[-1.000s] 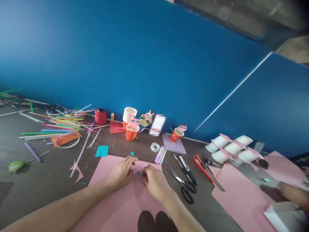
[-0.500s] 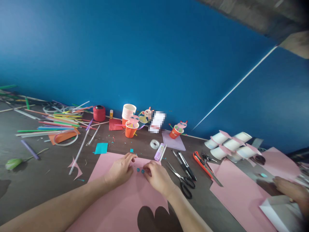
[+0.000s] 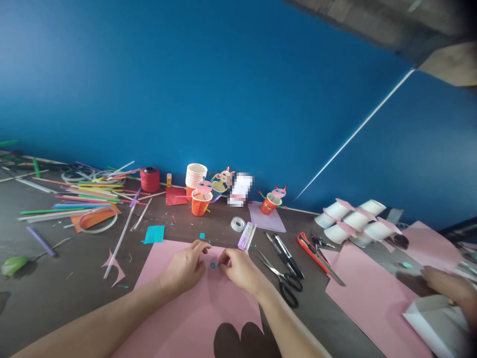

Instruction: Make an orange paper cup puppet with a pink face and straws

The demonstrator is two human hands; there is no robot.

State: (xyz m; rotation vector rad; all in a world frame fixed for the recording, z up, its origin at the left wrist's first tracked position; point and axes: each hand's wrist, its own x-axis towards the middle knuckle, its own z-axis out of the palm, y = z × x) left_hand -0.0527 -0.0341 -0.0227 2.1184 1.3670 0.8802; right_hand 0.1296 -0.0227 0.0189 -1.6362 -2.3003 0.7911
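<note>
A large sheet of pink paper [image 3: 186,318] lies on the dark table under both my hands. On it is a small round teal paper piece [image 3: 212,265]. My right hand [image 3: 238,268] pinches a second small teal paper piece [image 3: 219,265] between thumb and fingertip; it shows nearly edge-on. To the left, my left hand [image 3: 186,263] rests on the sheet with fingers bent and thumb apart from them, nothing visible in it. Black-handled scissors [image 3: 279,276] lie right of my right hand. A purple glue stick [image 3: 245,236] and a tape roll [image 3: 237,224] lie beyond the sheet.
Orange cups with paper figures [image 3: 201,204] stand near the blue wall. Drinking straws [image 3: 82,199] are heaped at left, beside a red thread spool [image 3: 150,180]. A red cutter [image 3: 316,256] and white paper rolls [image 3: 354,221] lie at right. Another person's hand [image 3: 447,288] is at far right.
My right fingertips have closed on the right-hand teal piece, which has tipped up from lying flat. My left hand stays nearly in place. The view has shifted slightly.
</note>
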